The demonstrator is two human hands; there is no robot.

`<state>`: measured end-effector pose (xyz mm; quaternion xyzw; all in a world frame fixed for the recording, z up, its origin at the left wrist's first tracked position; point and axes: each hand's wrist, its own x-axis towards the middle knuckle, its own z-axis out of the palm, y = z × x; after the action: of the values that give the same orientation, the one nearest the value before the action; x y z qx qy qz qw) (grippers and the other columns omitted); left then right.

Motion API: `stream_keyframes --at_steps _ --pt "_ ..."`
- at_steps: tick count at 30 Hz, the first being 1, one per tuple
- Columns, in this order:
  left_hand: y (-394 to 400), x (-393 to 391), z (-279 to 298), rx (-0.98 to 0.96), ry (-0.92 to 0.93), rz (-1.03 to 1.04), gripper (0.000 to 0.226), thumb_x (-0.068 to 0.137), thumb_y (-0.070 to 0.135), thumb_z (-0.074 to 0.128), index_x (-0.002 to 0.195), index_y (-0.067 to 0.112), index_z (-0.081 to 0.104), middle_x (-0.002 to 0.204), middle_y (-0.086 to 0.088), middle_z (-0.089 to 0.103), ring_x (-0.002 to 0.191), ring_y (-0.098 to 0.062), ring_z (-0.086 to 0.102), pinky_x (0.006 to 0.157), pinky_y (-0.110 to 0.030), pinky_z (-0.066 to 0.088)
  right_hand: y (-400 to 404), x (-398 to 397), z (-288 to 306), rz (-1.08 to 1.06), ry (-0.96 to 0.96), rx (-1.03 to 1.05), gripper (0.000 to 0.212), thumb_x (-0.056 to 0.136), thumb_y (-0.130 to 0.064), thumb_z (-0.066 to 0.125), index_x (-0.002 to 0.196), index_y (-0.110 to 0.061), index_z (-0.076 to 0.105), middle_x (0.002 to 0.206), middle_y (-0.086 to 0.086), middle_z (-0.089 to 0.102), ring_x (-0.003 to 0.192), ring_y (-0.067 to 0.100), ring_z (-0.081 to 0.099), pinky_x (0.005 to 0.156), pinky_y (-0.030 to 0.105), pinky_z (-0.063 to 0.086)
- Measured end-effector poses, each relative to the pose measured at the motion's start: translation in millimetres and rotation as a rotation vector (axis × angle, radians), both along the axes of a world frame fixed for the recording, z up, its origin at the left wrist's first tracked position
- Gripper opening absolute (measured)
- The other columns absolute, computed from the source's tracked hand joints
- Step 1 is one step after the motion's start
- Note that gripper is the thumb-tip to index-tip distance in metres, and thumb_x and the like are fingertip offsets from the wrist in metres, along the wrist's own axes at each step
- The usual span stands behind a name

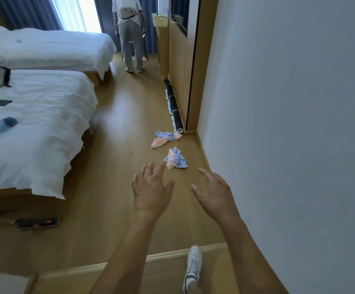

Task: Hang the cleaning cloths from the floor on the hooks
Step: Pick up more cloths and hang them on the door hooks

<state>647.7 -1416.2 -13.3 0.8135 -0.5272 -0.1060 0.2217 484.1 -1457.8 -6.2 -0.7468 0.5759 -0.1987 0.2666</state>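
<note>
Head view: left of centre, the left hand reaches out over the wooden floor, fingers spread, holding nothing. Just beyond its fingertips lies a near heap of striped cloths, another heap farther off. Rightward, the right hand hovers, fingers loosely spread.

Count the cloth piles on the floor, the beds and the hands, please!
Cloth piles on the floor: 2, the near pile and the far pile
Beds: 2, the near bed and the far bed
Hands: 2, the left hand and the right hand
Total: 6
</note>
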Motion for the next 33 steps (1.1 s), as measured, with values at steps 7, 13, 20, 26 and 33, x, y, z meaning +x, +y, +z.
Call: stream_keyframes --at_steps 7,13,20,26,33 --pt "-115.7 46.2 -8.7 0.024 -0.041 0.090 0.059 0.095 0.048 0.050 0.149 0.036 0.030 0.158 -0.001 0.027 0.148 -0.020 0.017 0.118 -0.043 0.013 -134.3 44.1 -16.8 0.062 -0.035 0.019 0.054 0.090 -0.038 0.061 0.140 -0.025 0.046 0.139 -0.002 0.052 0.125 0.015 0.049 0.101 0.027 0.038" --pt "-226.8 71.2 6.4 0.065 -0.055 0.141 0.060 0.096 0.047 0.049 0.151 0.036 0.027 0.160 -0.001 0.024 0.149 -0.021 0.016 0.120 -0.043 0.012 -257.8 70.8 -12.2 0.091 -0.073 0.060 0.051 0.091 -0.034 0.061 0.140 -0.023 0.048 0.135 -0.002 0.055 0.118 0.013 0.052 0.084 0.017 0.034" --pt "-318.5 85.7 -4.8 0.116 -0.060 0.139 0.060 0.096 0.047 0.050 0.151 0.035 0.028 0.159 -0.001 0.026 0.148 -0.021 0.017 0.119 -0.043 0.013 -351.9 83.2 -25.0 0.094 -0.060 0.092 0.053 0.091 -0.039 0.062 0.141 -0.028 0.046 0.136 -0.005 0.054 0.116 0.009 0.052 0.080 0.013 0.035" --pt "-389.4 117.8 -25.1 0.130 -0.042 0.128 0.060 0.096 0.047 0.050 0.151 0.035 0.028 0.159 -0.002 0.025 0.148 -0.022 0.017 0.119 -0.043 0.014 -422.7 100.8 -42.7 0.053 -0.053 0.091 0.051 0.091 -0.033 0.062 0.139 -0.023 0.049 0.138 -0.001 0.053 0.125 0.014 0.049 0.092 0.019 0.033" --pt "-497.4 184.7 -58.5 0.152 -0.017 0.068 0.059 0.095 0.047 0.052 0.149 0.033 0.032 0.157 -0.003 0.030 0.147 -0.023 0.022 0.118 -0.044 0.018 -511.3 151.5 -62.7 0.002 0.003 0.117 0.054 0.092 -0.036 0.061 0.142 -0.022 0.045 0.143 -0.001 0.049 0.131 0.016 0.045 0.103 0.029 0.038"
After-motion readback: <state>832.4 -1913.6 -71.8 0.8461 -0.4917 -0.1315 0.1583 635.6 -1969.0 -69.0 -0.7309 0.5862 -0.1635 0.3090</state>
